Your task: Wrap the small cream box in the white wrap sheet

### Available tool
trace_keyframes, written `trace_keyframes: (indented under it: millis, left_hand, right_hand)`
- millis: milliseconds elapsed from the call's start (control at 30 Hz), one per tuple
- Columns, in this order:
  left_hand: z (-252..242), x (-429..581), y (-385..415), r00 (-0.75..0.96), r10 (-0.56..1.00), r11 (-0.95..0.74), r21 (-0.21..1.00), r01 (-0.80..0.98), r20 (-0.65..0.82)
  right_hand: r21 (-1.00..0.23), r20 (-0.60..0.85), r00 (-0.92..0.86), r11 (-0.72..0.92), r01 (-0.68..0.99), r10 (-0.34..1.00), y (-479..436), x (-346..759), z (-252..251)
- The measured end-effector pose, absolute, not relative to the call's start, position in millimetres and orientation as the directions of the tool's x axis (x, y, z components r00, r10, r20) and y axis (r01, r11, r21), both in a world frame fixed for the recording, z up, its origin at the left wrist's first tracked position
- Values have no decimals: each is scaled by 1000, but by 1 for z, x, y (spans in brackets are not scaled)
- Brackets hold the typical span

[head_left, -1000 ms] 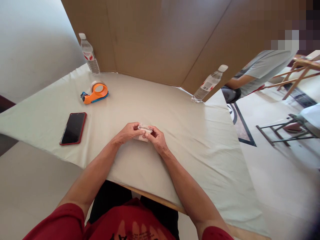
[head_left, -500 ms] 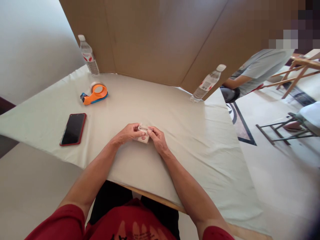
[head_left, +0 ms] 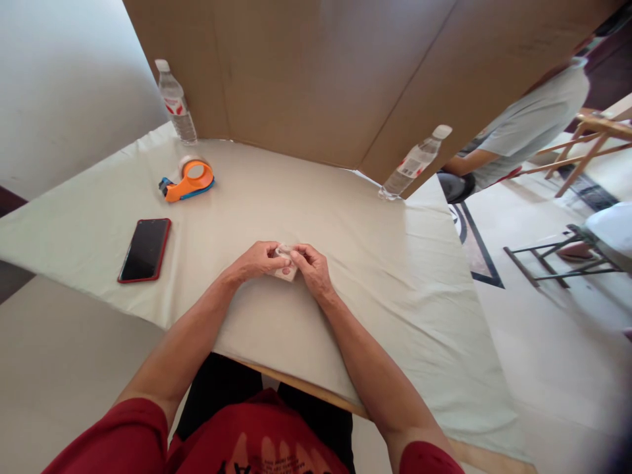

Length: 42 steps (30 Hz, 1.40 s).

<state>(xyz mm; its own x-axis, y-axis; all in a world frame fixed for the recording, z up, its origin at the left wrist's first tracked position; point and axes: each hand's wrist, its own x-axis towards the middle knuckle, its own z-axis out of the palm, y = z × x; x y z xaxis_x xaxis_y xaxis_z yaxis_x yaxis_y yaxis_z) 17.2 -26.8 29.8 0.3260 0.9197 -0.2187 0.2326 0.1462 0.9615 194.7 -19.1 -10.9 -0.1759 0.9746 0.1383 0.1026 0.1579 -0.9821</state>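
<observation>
A white-capped transparent plastic bottle point(head_left: 178, 113) and matching second bottle point(head_left: 415, 162) at the far edge of the pale cloth-covered bench point(head_left: 345, 217) show clear liquid and illegible red-and-white labels point(head_left: 174, 106), while a small pale box point(head_left: 287, 272), contents hidden, sits near the front edge, clamped between the fingers of the left hand point(head_left: 257, 259) and right hand point(head_left: 313, 268).

There were two water bottles point(head_left: 180, 122) point(head_left: 413, 164), one phone point(head_left: 145, 250), one orange tape holder point(head_left: 180, 191), one table point(head_left: 385, 263), one big cardboard screen point(head_left: 306, 79), one small pale box point(head_left: 286, 273) and the person's own two hands point(head_left: 257, 259) point(head_left: 314, 268).
</observation>
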Motion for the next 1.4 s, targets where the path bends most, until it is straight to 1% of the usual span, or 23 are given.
trace_keyframes:
  millis: [133,333,600,967,1133,1400]
  left_hand:
    - [29,15,-26,366,908,123,964,235,-205]
    - [27,13,-26,428,881,121,972,202,-199]
    - [28,15,-26,421,882,139,971,196,-211]
    - [30,13,-26,441,875,94,964,247,-199]
    - [33,14,-27,433,879,98,965,244,-199]
    - [26,16,-25,384,905,67,951,301,-185]
  right_hand:
    - [-974,190,-162,206,91,968,-15,192,-6]
    - [-991,124,-101,128,31,987,-14,193,-4]
    - [-995,85,-91,88,37,992,-15,193,-1]
    - [-998,56,-118,59,26,991,-12,196,0]
    - [-996,82,-127,85,20,989,-14,196,2]
    - [-986,124,-128,137,97,984,-19,194,3]
